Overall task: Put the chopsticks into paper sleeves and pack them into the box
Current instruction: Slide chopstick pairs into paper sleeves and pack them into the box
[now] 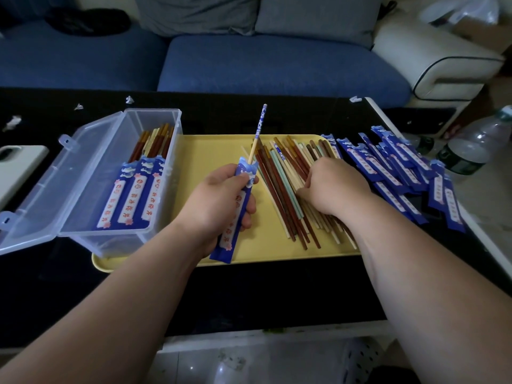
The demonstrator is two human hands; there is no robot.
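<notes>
My left hand (221, 200) grips a blue paper sleeve (231, 234) over the yellow tray (210, 151). One pale chopstick (257, 134) with a blue-patterned top sticks out of the sleeve's upper end. My right hand (332, 187) rests on the pile of loose chopsticks (279, 187) in brown, red, cream and light green, its fingers curled down among them; whether they pinch one is hidden. To the left stands the clear plastic box (110, 167) with its lid open, holding three sleeved pairs (133, 195).
A heap of empty blue sleeves (393, 173) lies right of the tray on the black table. A phone (16, 164) sits at the far left, a water bottle (476, 145) at the far right. Paper scraps dot the table's back edge, before a blue sofa (249, 62).
</notes>
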